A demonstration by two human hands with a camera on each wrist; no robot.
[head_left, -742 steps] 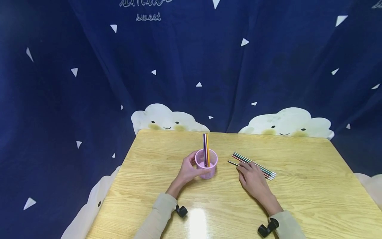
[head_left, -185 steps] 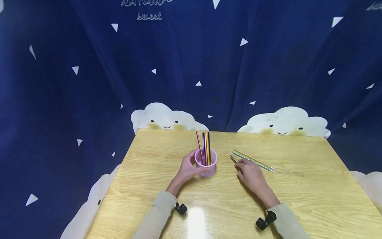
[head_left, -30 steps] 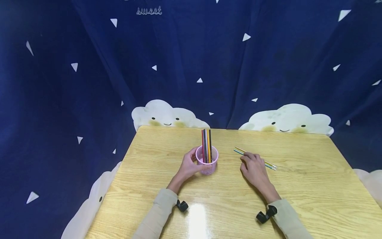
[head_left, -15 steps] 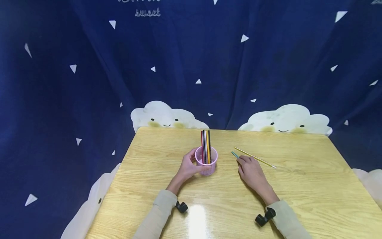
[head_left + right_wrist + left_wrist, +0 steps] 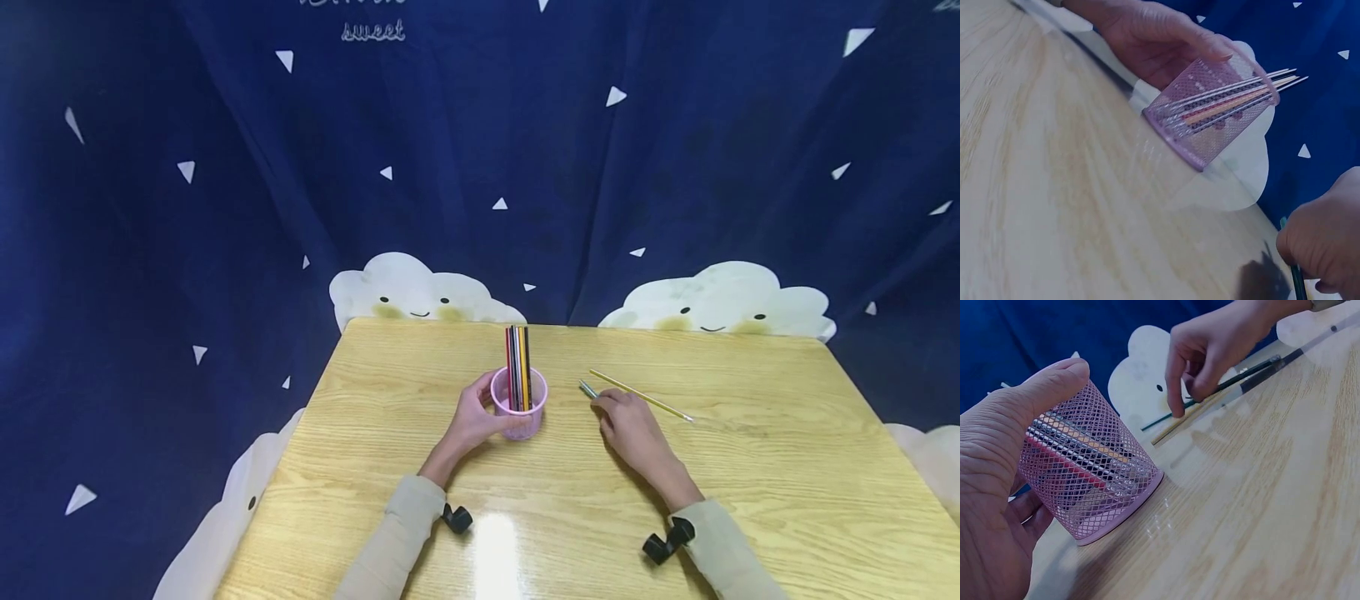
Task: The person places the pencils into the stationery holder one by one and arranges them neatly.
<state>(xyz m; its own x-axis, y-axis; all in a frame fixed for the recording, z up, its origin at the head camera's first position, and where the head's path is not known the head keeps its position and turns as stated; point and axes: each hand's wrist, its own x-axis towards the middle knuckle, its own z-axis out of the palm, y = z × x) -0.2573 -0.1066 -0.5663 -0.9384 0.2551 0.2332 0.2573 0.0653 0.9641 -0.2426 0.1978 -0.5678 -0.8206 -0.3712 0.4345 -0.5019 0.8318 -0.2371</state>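
My left hand (image 5: 474, 417) holds a pink mesh pencil cup (image 5: 537, 417) upright on the table, with the thumb across its near side and the fingers round the left. Several pencils (image 5: 517, 367) stand in the cup, red, dark, white and yellow-orange, their tops above the rim. To the right, my right hand (image 5: 636, 432) pinches a green pencil (image 5: 1298, 281) between thumb and fingers; only its tip end shows in the head view. A yellow pencil (image 5: 654, 402) lies on the table just behind that hand.
The wooden table (image 5: 787, 467) has a light reflection near its front. A dark blue curtain (image 5: 450, 125) with white triangles and smiling clouds hangs behind its far edge. A small black wrist camera (image 5: 457, 519) sits at the left cuff.
Over the longer span, loose pencils have gone from the table into the cup. In the last second, the right hand has drawn the green pencil away from the yellow one, slightly toward the cup.
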